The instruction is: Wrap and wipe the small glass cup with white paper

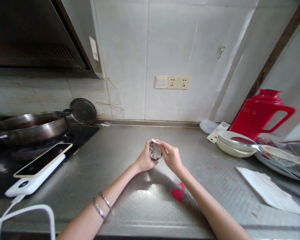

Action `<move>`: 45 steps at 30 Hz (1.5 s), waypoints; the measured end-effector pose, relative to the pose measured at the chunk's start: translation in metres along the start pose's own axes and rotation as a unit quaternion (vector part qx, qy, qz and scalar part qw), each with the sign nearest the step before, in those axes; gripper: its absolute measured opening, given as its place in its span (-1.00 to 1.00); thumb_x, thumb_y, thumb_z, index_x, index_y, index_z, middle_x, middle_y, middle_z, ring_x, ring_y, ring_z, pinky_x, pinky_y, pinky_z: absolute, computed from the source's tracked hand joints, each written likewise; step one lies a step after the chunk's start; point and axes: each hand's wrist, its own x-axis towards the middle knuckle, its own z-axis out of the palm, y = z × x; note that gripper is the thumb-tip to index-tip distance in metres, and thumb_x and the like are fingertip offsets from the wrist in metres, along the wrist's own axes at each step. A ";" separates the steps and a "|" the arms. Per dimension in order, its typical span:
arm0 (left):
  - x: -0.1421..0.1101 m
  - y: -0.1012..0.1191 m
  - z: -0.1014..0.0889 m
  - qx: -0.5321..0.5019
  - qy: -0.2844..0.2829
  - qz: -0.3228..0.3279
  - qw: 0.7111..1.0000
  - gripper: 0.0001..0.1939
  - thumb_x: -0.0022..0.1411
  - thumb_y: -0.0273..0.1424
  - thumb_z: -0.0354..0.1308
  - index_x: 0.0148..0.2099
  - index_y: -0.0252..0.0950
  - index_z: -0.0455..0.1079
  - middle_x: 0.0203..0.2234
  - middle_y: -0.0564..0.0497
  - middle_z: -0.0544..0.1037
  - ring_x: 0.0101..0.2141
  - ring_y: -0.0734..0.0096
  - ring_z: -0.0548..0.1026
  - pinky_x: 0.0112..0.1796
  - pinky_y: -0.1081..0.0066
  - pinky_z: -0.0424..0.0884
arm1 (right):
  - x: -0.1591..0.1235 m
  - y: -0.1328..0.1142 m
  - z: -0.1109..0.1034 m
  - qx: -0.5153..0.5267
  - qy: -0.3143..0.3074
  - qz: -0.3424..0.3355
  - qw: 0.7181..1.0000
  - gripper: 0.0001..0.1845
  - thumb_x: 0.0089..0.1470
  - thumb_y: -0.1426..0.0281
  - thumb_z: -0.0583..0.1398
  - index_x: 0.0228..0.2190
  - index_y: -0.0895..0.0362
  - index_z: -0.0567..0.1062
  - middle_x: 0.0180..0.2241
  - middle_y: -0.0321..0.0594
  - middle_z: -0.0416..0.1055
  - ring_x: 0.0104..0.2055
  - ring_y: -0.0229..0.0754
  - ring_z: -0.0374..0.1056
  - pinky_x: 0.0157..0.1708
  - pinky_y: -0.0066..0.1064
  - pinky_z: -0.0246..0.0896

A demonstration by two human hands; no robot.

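Observation:
Both hands meet above the middle of a steel counter. My left hand and my right hand each pinch a small shiny silver packet from either side, fingers closed on it. A white edge of the packet sticks up between the fingertips. Bracelets circle my left wrist. A small red scrap lies on the counter under my right forearm.
A wok sits on the stove at left, with a phone on a white power bank and cable beside it. At right stand a red thermos jug, stacked white dishes and a white napkin. Wall sockets are behind.

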 end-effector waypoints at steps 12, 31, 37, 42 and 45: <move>0.006 0.000 -0.013 -0.019 -0.023 0.001 1.000 -0.21 -0.27 -0.62 0.27 0.03 -0.23 0.05 -0.10 -0.09 0.36 -0.16 0.26 0.41 -0.18 0.33 0.34 | -0.010 -0.012 -0.004 -0.030 -0.082 -0.147 0.985 -0.63 0.15 0.43 0.04 -0.06 0.02 0.48 0.01 -0.19 0.43 0.12 -0.10 0.29 0.10 -0.21 0.20; 0.003 0.021 -0.007 0.017 -0.088 -0.036 0.995 -0.21 -0.19 -0.52 0.32 0.09 -0.29 0.03 -0.21 -0.04 0.42 -0.32 0.39 0.45 -0.31 0.40 0.38 | -0.004 -0.008 -0.003 -0.004 0.055 -0.042 0.998 -0.74 0.15 0.34 0.10 -0.26 0.07 0.60 -0.22 -0.20 0.56 -0.21 -0.08 0.51 -0.22 -0.34 0.41; 0.005 0.012 -0.007 -0.042 -0.070 -0.068 0.994 -0.25 -0.22 -0.51 0.34 0.02 -0.28 0.06 -0.28 0.01 0.44 -0.42 0.50 0.44 -0.44 0.50 0.35 | -0.010 -0.007 -0.002 -0.039 0.056 -0.171 0.983 -0.71 0.14 0.44 0.08 -0.19 0.05 0.56 -0.18 -0.17 0.55 -0.11 -0.11 0.48 -0.10 -0.30 0.39; 0.008 0.010 -0.011 -0.044 -0.061 -0.116 0.990 -0.23 -0.23 -0.50 0.35 0.02 -0.25 0.03 -0.35 0.08 0.45 -0.56 0.61 0.37 -0.61 0.60 0.25 | -0.013 -0.013 -0.004 -0.037 0.010 -0.242 0.969 -0.69 0.13 0.50 0.08 -0.17 0.06 0.55 -0.19 -0.16 0.55 -0.09 -0.12 0.47 -0.09 -0.32 0.38; 0.009 0.008 -0.012 -0.031 -0.064 -0.105 0.992 -0.24 -0.24 -0.51 0.35 0.02 -0.27 0.06 -0.35 0.07 0.44 -0.51 0.58 0.38 -0.57 0.59 0.26 | -0.010 -0.017 -0.009 -0.022 0.024 -0.198 0.980 -0.74 0.14 0.47 0.10 -0.24 0.06 0.57 -0.25 -0.18 0.57 -0.21 -0.13 0.51 -0.22 -0.37 0.42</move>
